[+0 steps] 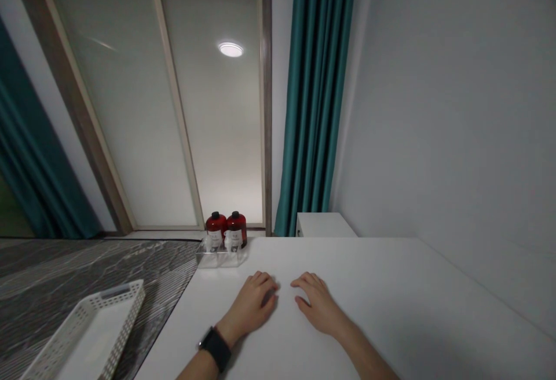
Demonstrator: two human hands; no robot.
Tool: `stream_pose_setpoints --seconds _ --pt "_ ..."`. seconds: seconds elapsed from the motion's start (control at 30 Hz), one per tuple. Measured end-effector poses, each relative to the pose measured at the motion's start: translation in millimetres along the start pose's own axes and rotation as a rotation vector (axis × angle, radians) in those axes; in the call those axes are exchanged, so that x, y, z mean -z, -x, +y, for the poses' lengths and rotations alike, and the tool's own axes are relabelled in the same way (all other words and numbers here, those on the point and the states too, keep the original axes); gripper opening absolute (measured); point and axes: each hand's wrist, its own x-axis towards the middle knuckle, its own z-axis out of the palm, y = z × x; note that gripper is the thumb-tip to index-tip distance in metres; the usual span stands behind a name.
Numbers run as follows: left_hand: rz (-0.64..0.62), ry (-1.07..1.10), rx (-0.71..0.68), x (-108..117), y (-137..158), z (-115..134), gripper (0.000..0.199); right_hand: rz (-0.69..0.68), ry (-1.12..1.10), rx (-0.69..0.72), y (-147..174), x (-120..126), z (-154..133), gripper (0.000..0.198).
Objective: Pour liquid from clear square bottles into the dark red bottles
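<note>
My left hand (253,302), with a dark watch (215,347) on its wrist, rests on the white table (391,287). Its fingers are loosely curved, the thumb held apart from them, and nothing is in it. To its right my right hand (316,303) lies on the same surface, fingers bent and thumb apart, also bare. A gap of tabletop separates the two. Beyond my left hand, at the table's far left corner, stands a clear plastic tray (217,260). Two dark red bottles with black caps, a left bottle (215,225) and a right bottle (237,223), stand at it, with small white pieces in front.
A white perforated basket (91,333) lies at the lower left on a grey patterned surface (165,270). Behind the table are a white cabinet (324,225), a teal curtain (315,102) and frosted sliding doors (217,136). A grey wall (452,108) runs along the right.
</note>
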Motion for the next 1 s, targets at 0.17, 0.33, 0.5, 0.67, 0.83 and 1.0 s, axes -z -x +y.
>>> stream_pose_setpoints --seconds 0.17,0.33,0.5,0.67,0.83,1.0 --pt "0.0 0.0 0.0 0.8 -0.1 0.6 0.017 0.0 0.002 -0.001 -0.5 -0.9 0.8 0.035" --pt "-0.011 -0.014 0.004 2.8 0.3 3.0 0.018 -0.005 0.008 0.001 -0.4 -0.5 0.9 0.035" --pt "-0.028 -0.036 0.011 5.3 0.5 5.9 0.018 -0.01 -0.001 0.005 -0.3 -0.7 1.2 0.035" --pt "-0.037 -0.046 0.003 5.3 0.9 5.5 0.02 -0.015 0.012 -0.003 -0.8 0.1 0.3 0.035" --pt "-0.035 -0.047 0.003 5.0 0.9 4.9 0.02 -0.025 0.021 -0.003 -0.2 1.8 -1.1 0.034" --pt "-0.039 -0.053 0.003 6.8 1.0 6.5 0.019 -0.027 0.031 -0.012 0.0 3.4 -3.2 0.034"
